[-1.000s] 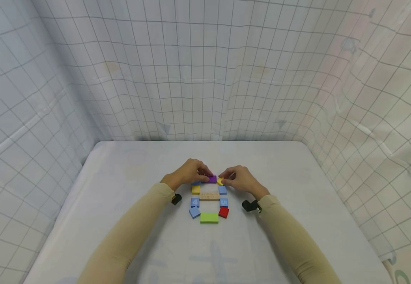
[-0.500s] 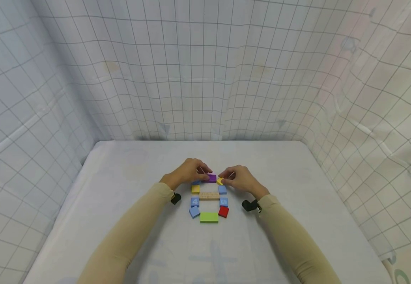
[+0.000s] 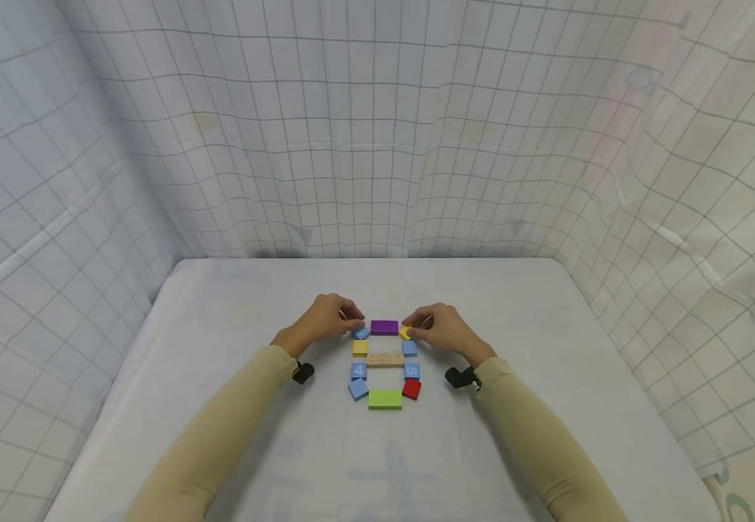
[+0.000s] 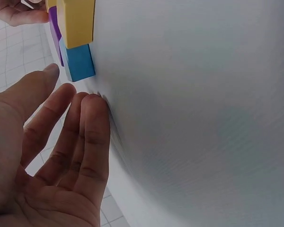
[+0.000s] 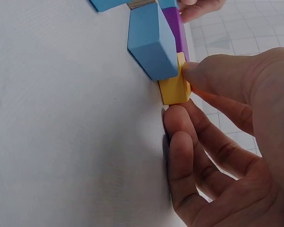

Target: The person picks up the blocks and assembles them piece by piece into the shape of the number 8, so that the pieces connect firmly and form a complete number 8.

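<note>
In the head view my right hand (image 3: 445,328) pinches a small yellow block (image 3: 405,333) at the upper right of a ring of blocks. The right wrist view shows the thumb on that yellow block (image 5: 174,90) and fingertips at its side. My left hand (image 3: 327,317) is at the upper left of the ring, fingertips right by a blue block (image 3: 361,333). Seen from the left wrist, its loosely bent fingers (image 4: 97,123) and thumb stand just short of the blue block (image 4: 80,64), with nothing between them. A purple block (image 3: 384,328) lies between the two hands.
Nearer me, a yellow block (image 3: 360,349), a wooden bar (image 3: 385,360), a blue "4" block (image 3: 359,371) and a blue "5" block (image 3: 411,370) form the ring's middle. A green block (image 3: 385,399), red block (image 3: 411,389) and tilted blue block (image 3: 358,390) close the front.
My left hand has let go of the purple block and moved left to the blue corner block. The purple block has shifted slightly away from me. My right hand stays on the yellow block.
</note>
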`<move>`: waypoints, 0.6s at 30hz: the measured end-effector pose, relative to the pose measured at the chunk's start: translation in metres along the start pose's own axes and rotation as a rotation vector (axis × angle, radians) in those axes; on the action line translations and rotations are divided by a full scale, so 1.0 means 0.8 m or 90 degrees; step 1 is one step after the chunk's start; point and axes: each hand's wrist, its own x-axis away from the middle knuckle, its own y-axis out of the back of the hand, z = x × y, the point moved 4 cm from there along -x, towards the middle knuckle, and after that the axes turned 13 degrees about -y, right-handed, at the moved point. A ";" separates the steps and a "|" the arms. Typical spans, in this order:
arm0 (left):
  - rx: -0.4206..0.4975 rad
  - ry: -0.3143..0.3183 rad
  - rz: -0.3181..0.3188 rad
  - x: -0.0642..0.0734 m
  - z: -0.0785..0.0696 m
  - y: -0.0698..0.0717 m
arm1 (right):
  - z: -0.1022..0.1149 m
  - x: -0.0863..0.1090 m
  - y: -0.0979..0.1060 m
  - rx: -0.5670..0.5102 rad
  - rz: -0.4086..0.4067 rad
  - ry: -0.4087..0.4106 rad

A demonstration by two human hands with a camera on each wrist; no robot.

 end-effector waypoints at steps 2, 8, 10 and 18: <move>0.005 0.003 0.003 0.001 0.002 -0.002 | -0.001 0.000 0.000 -0.001 0.000 0.001; 0.004 -0.013 0.006 0.001 0.002 -0.007 | -0.001 0.000 -0.002 -0.002 -0.003 0.002; 0.005 -0.016 0.008 0.001 0.001 -0.007 | -0.001 0.000 -0.002 -0.001 -0.004 0.002; 0.012 -0.021 0.007 0.001 -0.003 -0.007 | 0.000 -0.001 0.000 -0.001 -0.003 0.005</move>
